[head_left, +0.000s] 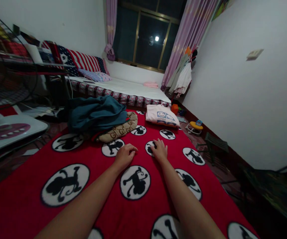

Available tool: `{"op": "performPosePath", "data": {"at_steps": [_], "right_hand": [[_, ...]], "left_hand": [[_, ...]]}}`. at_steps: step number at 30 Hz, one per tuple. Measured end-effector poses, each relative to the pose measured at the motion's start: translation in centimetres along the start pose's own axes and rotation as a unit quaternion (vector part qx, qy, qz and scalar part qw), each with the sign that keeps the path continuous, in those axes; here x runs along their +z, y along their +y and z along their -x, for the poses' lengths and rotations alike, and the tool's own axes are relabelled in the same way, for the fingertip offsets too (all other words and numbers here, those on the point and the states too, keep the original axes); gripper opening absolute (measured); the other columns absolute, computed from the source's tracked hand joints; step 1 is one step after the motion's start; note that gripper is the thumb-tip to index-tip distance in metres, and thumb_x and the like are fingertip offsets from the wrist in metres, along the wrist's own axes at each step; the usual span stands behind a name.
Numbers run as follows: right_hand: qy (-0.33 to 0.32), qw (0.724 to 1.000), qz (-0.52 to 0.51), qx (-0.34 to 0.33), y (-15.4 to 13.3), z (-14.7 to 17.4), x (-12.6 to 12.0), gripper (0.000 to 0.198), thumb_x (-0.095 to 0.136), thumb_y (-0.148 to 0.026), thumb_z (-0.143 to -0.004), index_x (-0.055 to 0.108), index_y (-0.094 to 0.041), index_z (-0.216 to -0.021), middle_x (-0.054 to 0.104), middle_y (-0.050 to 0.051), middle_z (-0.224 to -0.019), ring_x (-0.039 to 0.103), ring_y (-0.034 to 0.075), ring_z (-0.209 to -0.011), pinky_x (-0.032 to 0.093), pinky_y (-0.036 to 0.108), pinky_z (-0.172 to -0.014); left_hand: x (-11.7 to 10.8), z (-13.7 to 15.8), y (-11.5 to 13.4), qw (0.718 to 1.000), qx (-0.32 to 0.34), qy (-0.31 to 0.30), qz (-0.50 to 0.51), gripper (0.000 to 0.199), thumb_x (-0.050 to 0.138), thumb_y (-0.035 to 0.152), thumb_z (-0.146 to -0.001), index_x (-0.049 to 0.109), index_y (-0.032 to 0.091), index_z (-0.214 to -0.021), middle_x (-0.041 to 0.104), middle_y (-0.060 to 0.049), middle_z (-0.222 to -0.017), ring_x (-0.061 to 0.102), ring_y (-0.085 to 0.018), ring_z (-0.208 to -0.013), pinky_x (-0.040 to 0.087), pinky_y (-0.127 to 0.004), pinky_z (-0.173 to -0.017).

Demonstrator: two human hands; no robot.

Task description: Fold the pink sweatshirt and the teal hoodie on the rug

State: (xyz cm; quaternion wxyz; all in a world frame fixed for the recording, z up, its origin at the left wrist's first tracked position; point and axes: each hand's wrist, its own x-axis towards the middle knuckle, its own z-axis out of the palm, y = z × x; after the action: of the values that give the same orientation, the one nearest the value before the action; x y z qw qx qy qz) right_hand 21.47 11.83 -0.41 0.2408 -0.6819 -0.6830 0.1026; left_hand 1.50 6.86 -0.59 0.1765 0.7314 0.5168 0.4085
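Observation:
My left hand (126, 154) rests over the red blanket (103, 189), its fingers loosely bent and a small gap showing between thumb and fingers; nothing is visible in it. To its right, my right hand (160, 150) lies palm down with fingers spread, partly over a white circle with a black monkey figure. Beyond the left hand is a tan patterned cloth item (120, 131), partly covered by a crumpled teal garment (98, 113). A folded pale pink garment (161, 115) with a printed front lies at the blanket's far end, ahead of the right hand.
A bed (131, 88) with a white sheet stands under the window. On the left are a fan (6, 69) and its white base (11, 129). Along the right wall are a yellow stool (196, 125), a green folding stool (215, 143) and a camouflage chair (277, 189).

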Motion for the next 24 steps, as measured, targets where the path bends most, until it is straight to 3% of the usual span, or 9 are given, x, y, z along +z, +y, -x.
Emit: {"op": "performPosePath", "data": {"at_steps": [2, 6, 9, 12, 15, 17, 19, 21, 24], "right_hand": [[0.001, 0.982, -0.185, -0.028, -0.6, 0.4, 0.6, 0.037, 0.051, -0.038, -0.084, 0.065, -0.022, -0.114, 0.06, 0.008, -0.13, 0.049, 0.025, -0.126, 0.032, 0.047, -0.108], [-0.044, 0.872, -0.486, -0.045, -1.8, 1.4, 1.5, 0.036, 0.06, -0.047, -0.075, 0.068, -0.018, -0.096, 0.074, 0.009, -0.091, 0.069, 0.024, -0.09, 0.053, 0.039, -0.083], [-0.043, 0.842, -0.537, -0.019, -2.0, 1.8, 1.5, 0.035, 0.067, -0.048, -0.069, 0.068, -0.019, -0.088, 0.073, 0.007, -0.081, 0.07, 0.024, -0.081, 0.056, 0.036, -0.074], [-0.041, 0.847, -0.53, -0.021, -1.7, 1.8, 1.7, 0.036, 0.067, -0.05, -0.069, 0.068, -0.019, -0.086, 0.072, 0.006, -0.076, 0.069, 0.023, -0.073, 0.056, 0.036, -0.07], [-0.051, 0.862, -0.504, -0.033, -1.5, 1.6, 2.1, 0.035, 0.065, -0.049, -0.072, 0.068, -0.018, -0.087, 0.072, 0.007, -0.076, 0.069, 0.024, -0.071, 0.055, 0.038, -0.072], [-0.056, 0.868, -0.493, -0.032, -1.4, 1.6, 2.3, 0.034, 0.062, -0.047, -0.073, 0.068, -0.018, -0.088, 0.072, 0.008, -0.076, 0.069, 0.024, -0.072, 0.054, 0.039, -0.072], [-0.058, 0.877, -0.475, -0.038, -1.5, 1.6, 2.2, 0.032, 0.059, -0.044, -0.075, 0.067, -0.017, -0.089, 0.072, 0.008, -0.077, 0.069, 0.025, -0.073, 0.053, 0.039, -0.073], [-0.059, 0.888, -0.454, -0.048, -1.6, 1.7, 2.0, 0.029, 0.056, -0.04, -0.076, 0.067, -0.017, -0.091, 0.072, 0.008, -0.078, 0.069, 0.024, -0.075, 0.052, 0.038, -0.075], [-0.057, 0.895, -0.439, -0.052, -1.5, 1.7, 1.8, 0.027, 0.055, -0.038, -0.078, 0.066, -0.018, -0.092, 0.072, 0.007, -0.078, 0.069, 0.023, -0.075, 0.051, 0.037, -0.075]], "left_hand": [[0.0, 0.2, 0.5, 1.0, -0.002, -0.004, -0.014, 0.023, 0.05, 0.009, -0.079, 0.071, 0.019, -0.08, 0.067, -0.004, -0.09, 0.06, -0.018, -0.091, 0.045, -0.03, -0.087], [0.2, 0.8, 1.3, 0.999, -0.009, -0.009, -0.032, 0.023, 0.052, 0.009, -0.079, 0.072, 0.02, -0.082, 0.066, -0.004, -0.093, 0.059, -0.019, -0.094, 0.044, -0.033, -0.09], [0.2, 1.0, 1.3, 0.999, -0.007, -0.025, -0.034, 0.024, 0.054, 0.008, -0.078, 0.072, 0.021, -0.086, 0.067, -0.005, -0.097, 0.059, -0.019, -0.097, 0.044, -0.033, -0.091], [-1.4, -0.1, 0.8, 0.994, 0.013, -0.105, -0.028, 0.025, 0.056, 0.008, -0.075, 0.072, 0.019, -0.092, 0.069, -0.005, -0.097, 0.061, -0.018, -0.092, 0.047, -0.03, -0.086], [-5.7, -3.5, 0.5, 0.99, 0.042, -0.111, -0.071, 0.031, 0.055, 0.008, -0.076, 0.07, 0.017, -0.101, 0.07, -0.005, -0.099, 0.063, -0.018, -0.093, 0.047, -0.029, -0.088], [-10.0, -6.6, 0.1, 0.983, 0.07, -0.035, -0.164, 0.031, 0.055, 0.011, -0.079, 0.067, 0.019, -0.106, 0.067, -0.006, -0.109, 0.059, -0.021, -0.105, 0.043, -0.033, -0.097], [-14.7, -9.7, -0.9, 0.951, 0.063, 0.075, -0.293, 0.036, 0.057, 0.015, -0.081, 0.063, 0.021, -0.116, 0.058, -0.009, -0.127, 0.047, -0.027, -0.123, 0.031, -0.044, -0.108], [-19.1, -12.0, -2.8, 0.911, 0.005, 0.164, -0.378, 0.06, 0.068, 0.022, -0.076, 0.05, 0.021, -0.133, 0.038, -0.013, -0.147, 0.026, -0.036, -0.138, 0.016, -0.057, -0.112], [-23.5, -13.6, -7.1, 0.889, -0.191, 0.21, -0.36, 0.105, 0.08, 0.045, -0.065, 0.024, 0.012, -0.147, 0.017, -0.025, -0.153, 0.016, -0.047, -0.139, 0.024, -0.064, -0.104]]}}
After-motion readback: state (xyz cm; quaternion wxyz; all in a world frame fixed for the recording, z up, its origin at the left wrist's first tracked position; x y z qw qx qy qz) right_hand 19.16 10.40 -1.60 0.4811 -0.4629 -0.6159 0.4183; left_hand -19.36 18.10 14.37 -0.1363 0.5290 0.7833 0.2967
